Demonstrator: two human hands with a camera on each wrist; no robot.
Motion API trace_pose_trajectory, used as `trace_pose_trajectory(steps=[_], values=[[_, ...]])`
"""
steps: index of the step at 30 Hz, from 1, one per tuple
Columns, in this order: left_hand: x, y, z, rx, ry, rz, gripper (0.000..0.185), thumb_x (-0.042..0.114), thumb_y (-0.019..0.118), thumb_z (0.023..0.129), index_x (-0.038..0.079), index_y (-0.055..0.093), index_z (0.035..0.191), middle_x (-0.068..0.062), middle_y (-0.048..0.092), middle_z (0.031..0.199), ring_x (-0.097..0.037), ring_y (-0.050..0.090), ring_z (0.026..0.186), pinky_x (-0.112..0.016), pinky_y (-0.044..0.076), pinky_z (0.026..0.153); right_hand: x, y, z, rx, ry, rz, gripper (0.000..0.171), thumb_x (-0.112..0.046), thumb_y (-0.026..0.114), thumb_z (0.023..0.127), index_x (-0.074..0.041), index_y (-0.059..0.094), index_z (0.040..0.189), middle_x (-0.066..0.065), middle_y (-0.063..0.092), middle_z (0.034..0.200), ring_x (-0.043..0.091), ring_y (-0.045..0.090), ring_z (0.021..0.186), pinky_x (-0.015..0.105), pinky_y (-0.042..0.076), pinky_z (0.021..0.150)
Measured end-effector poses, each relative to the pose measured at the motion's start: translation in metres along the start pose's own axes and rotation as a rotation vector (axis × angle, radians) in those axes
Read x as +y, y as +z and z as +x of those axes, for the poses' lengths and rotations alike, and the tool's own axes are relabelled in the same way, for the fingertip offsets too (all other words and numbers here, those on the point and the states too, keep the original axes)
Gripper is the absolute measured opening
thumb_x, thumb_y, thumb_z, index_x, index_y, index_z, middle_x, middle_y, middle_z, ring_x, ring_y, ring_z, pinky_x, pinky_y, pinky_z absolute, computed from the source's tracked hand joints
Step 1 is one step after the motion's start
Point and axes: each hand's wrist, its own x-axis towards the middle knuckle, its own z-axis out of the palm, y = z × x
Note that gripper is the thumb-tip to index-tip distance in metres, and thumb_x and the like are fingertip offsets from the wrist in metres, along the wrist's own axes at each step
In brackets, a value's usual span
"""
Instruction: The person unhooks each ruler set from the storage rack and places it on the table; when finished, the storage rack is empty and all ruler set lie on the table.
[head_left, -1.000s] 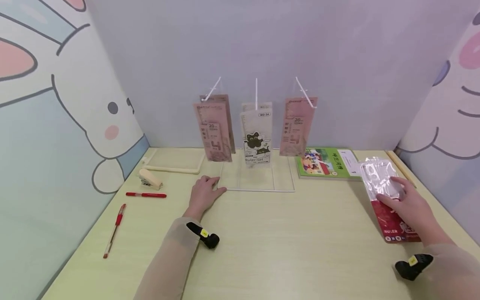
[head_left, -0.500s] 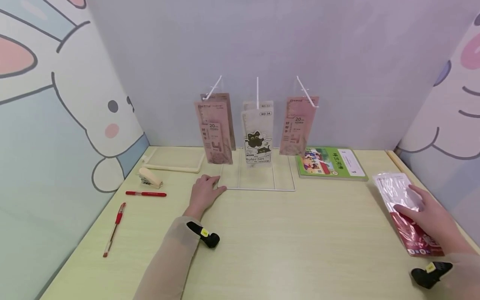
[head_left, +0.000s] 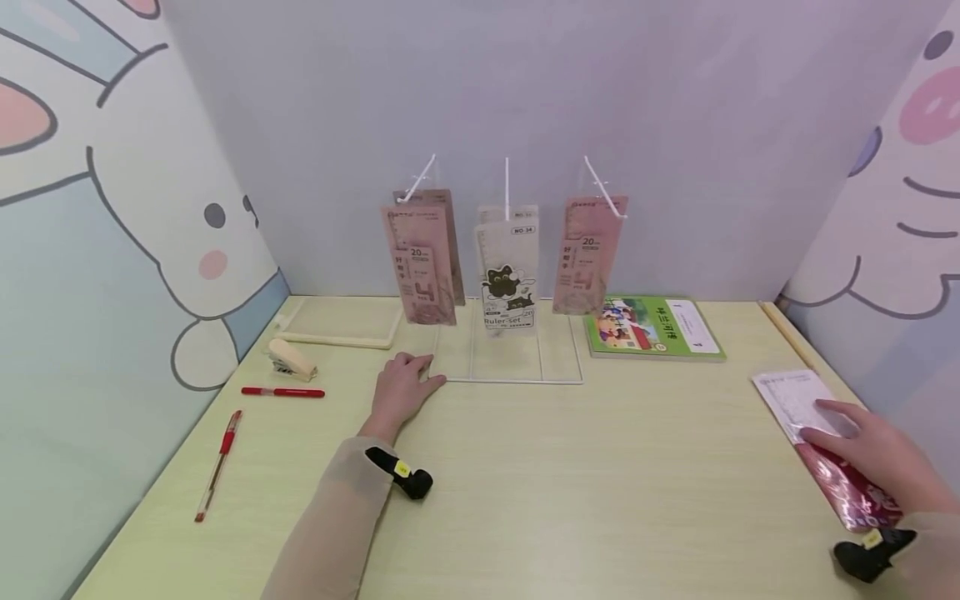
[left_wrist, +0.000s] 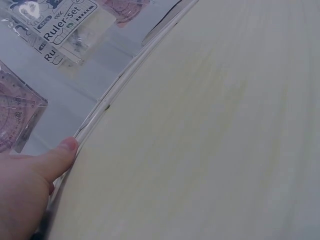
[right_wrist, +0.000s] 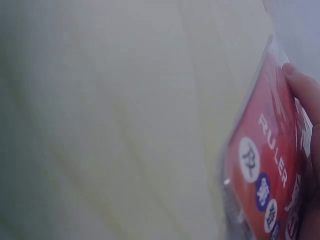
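Walls [head_left: 600,92] bound the table [head_left: 600,475] at 9, 12 and 3 o'clock; we see broad pale grain across its middle. The wire rack [head_left: 510,382], hung with pouches [head_left: 508,275], stands at 12. At 3, near the edge, the red-and-white packet [head_left: 828,483] is held in the right hand [head_left: 877,446]. At 10, the left hand [head_left: 401,387] touches the rack's near corner; whether it grips, we cannot tell. Only the right wrist view gives us readable "RULER" lettering [right_wrist: 273,150].

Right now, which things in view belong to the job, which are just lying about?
Likely the job:
red ruler packet, in the right grip
white wire rack, touched by the left grip
pink packets and white packets hanging on it

Seemingly just lying about:
green book
stapler
red pen
clear-barrelled red pen
tan rod
cream-edged flat item
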Motion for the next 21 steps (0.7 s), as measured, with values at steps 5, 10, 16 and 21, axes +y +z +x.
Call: trace_pose_trajectory(steps=[5,10,16,21], values=[[0.001,-0.002,0.000,0.006,0.005,0.006,0.053,0.045,0.061,0.088,0.011,0.057,0.130,-0.016,0.051,0.120,-0.032,0.047,0.106,-0.048,0.038,0.089,0.007,-0.002,0.000,-0.053,0.039,-0.014,0.088,-0.059,0.049,0.089,0.014,0.031,0.133,0.050,0.025,0.122,0.060,0.030,0.101,0.069,0.034,0.076],[0.002,-0.002,0.000,0.006,0.002,0.001,0.053,0.046,0.061,0.088,0.012,0.057,0.130,-0.015,0.050,0.120,-0.032,0.047,0.106,-0.047,0.038,0.090,0.014,-0.002,0.000,-0.084,0.067,-0.004,0.092,-0.062,0.047,0.088,0.016,0.028,0.134,0.050,0.022,0.123,0.061,0.026,0.102,0.073,0.032,0.078],[0.000,0.000,0.000,0.007,0.003,-0.007,0.054,0.046,0.062,0.087,0.012,0.058,0.129,-0.016,0.051,0.119,-0.032,0.048,0.105,-0.047,0.038,0.089,0.018,-0.002,-0.002,-0.101,0.074,0.002,0.093,-0.061,0.049,0.088,0.018,0.027,0.133,0.049,0.022,0.121,0.058,0.032,0.096,0.068,0.039,0.076],[-0.003,0.003,0.000,0.010,0.000,-0.004,0.053,0.046,0.062,0.087,0.012,0.058,0.128,-0.015,0.051,0.119,-0.032,0.047,0.106,-0.047,0.038,0.091,0.025,-0.001,0.000,-0.074,0.037,-0.049,0.091,-0.060,0.050,0.088,0.019,0.032,0.129,0.049,0.027,0.117,0.056,0.037,0.092,0.066,0.041,0.074]])
